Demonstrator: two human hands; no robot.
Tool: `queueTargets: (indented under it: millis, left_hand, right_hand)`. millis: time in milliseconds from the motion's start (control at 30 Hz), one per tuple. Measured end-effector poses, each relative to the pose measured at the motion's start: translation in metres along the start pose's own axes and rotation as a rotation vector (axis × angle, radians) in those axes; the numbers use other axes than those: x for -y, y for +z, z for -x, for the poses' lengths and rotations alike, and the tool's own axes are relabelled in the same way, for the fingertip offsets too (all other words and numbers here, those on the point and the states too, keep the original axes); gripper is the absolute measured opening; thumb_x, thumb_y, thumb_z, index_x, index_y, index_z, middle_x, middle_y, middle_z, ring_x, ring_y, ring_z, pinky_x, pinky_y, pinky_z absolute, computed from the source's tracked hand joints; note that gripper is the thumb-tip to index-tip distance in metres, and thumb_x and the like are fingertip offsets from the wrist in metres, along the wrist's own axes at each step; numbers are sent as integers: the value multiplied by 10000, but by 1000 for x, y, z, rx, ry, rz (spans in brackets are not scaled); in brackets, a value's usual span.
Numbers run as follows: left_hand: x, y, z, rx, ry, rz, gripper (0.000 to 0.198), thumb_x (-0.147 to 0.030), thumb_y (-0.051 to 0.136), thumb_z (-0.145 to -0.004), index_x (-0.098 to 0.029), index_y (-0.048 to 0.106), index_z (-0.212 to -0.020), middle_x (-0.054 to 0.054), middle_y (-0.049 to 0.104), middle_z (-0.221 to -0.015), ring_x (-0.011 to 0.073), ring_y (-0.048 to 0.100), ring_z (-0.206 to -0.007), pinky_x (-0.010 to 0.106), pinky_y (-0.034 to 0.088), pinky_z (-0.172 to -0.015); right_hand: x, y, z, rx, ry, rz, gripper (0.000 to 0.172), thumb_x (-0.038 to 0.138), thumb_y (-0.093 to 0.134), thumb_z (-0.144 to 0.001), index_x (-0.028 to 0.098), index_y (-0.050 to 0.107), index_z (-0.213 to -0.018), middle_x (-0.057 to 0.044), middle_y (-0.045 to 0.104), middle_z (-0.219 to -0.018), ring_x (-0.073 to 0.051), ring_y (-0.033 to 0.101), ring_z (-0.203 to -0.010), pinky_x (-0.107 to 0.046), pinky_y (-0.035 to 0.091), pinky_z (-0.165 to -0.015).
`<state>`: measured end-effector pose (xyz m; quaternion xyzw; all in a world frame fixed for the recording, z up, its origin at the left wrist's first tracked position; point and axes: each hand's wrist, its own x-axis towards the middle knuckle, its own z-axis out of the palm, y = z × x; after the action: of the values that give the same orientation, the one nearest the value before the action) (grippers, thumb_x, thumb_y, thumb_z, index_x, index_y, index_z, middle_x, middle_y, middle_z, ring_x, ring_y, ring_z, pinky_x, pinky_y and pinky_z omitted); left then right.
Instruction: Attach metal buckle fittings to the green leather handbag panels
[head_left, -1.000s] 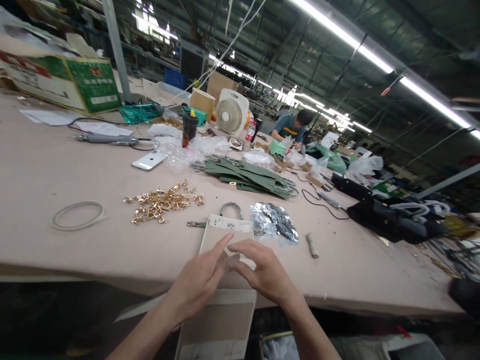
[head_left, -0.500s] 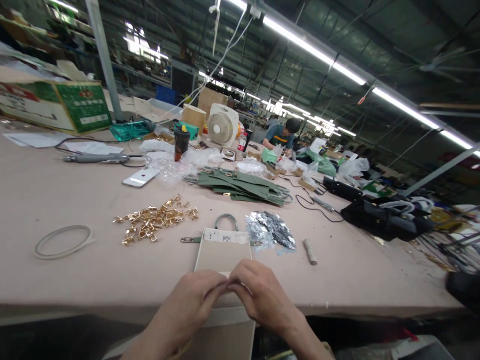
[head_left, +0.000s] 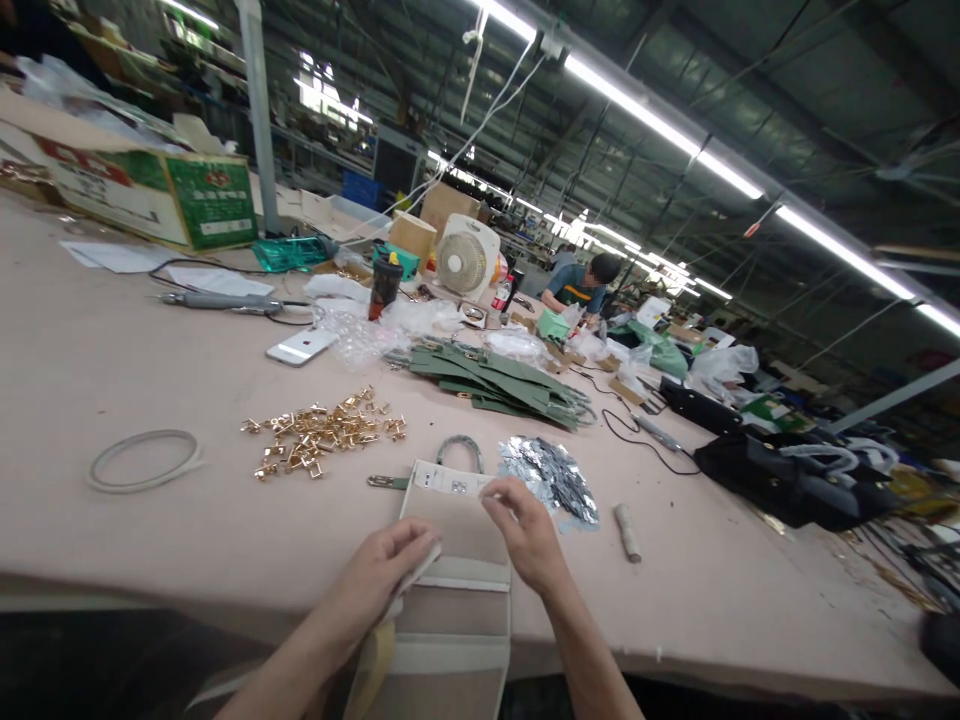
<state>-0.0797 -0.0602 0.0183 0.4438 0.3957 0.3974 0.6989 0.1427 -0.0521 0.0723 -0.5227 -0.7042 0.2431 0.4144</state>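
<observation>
A beige bag panel lies unfolded towards me over the table edge, with a grey-green handle and a green strap with a metal plate at its far end. My left hand is closed on a pale strip of tape above the panel's left side. Below that hand shows a curved yellowish band, partly hidden. My right hand pinches thumb and finger together at the panel's upper right corner; what lies between them is too small to make out.
Gold metal fittings are heaped left of the panel, and thin silver plates right of it. Green bag pieces are stacked behind. A phone, a pale ring and a short roll lie around. Another person sits farther back.
My hands have parted from where they met over the panel. The right moved up to the panel's upper corner; the left stayed lower left with the tape strip. The view has shifted slightly.
</observation>
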Motion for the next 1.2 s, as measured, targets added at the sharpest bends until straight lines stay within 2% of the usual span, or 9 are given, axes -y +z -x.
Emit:
queueTargets:
  millis: [133, 300, 467, 633, 900, 967, 1033, 1100, 1200]
  left_hand:
    - [14, 0, -4, -53, 6, -46, 531, -661, 736, -777, -159, 745, -950, -3, 581, -762, 132, 445, -678, 229, 341, -601]
    - [17, -4, -7, -73, -7, -62, 594, -682, 733, -759, -152, 779, -1022, 12, 620, -757, 134, 447, -648, 242, 346, -585]
    - [21, -7, -5, -82, -8, -57, 586, -665, 728, -778, -157, 783, -1067, 33, 678, -803, 139, 472, -651, 244, 372, -595]
    - [23, -8, -5, -68, -75, -48, 610, -681, 729, -762, -161, 782, -1077, 51, 727, -839, 128, 445, -602, 231, 324, -549]
    - [13, -2, 1, -153, -57, 24, 593, -660, 775, -723, -169, 790, -1056, 59, 760, -819, 132, 493, -593, 224, 324, -535]
    - [13, -3, 2, -151, -56, 31, 588, -658, 785, -717, -171, 793, -1045, 67, 769, -831, 135, 521, -594, 224, 332, -526]
    - [15, -4, 2, -147, -44, 33, 582, -652, 802, -707, -175, 798, -1039, 69, 774, -837, 150, 567, -623, 226, 363, -534]
    - [18, -5, 2, -134, -25, 35, 597, -649, 818, -696, -172, 798, -1054, 77, 781, -853, 169, 608, -664, 232, 402, -553]
    - [21, -3, 1, -105, -12, 45, 634, -656, 829, -683, -164, 794, -1082, 100, 797, -900, 183, 642, -696, 239, 440, -569]
  right_hand:
    - [-43, 8, -41, 37, 76, 51, 80, 246, 665, -899, 231, 741, -918, -90, 650, -1262, -246, 594, -1234, -400, 438, -1079]
    - [-68, 27, -53, 122, 171, 93, 95, 217, 652, -884, 215, 746, -896, -105, 631, -1308, -253, 592, -1262, -416, 393, -1137]
    - [-74, 35, -50, 123, 193, 93, 93, 219, 657, -889, 207, 748, -900, -106, 625, -1320, -252, 584, -1272, -403, 386, -1141]
    - [-77, 39, -50, 106, 180, 86, 94, 215, 662, -893, 204, 748, -857, -108, 638, -1283, -258, 594, -1248, -430, 402, -1127]
    - [-82, 45, -47, 78, 116, 114, 64, 225, 676, -896, 202, 726, -929, -116, 622, -1294, -263, 579, -1273, -441, 392, -1142]
    - [-83, 45, -45, 74, 73, 131, 144, 233, 697, -886, 208, 717, -1027, -119, 610, -1338, -267, 549, -1315, -441, 382, -1156]
    - [-83, 44, -44, 70, 47, 138, 303, 228, 705, -880, 216, 682, -1183, -117, 613, -1357, -264, 545, -1318, -437, 386, -1152]
    - [-82, 44, -45, 75, 56, 144, 377, 226, 702, -883, 221, 656, -1257, -100, 658, -1294, -256, 580, -1258, -420, 416, -1115]
    - [-80, 48, -46, 47, 86, 167, 216, 230, 667, -913, 218, 722, -1122, -66, 724, -1124, -240, 631, -1125, -385, 447, -1038]
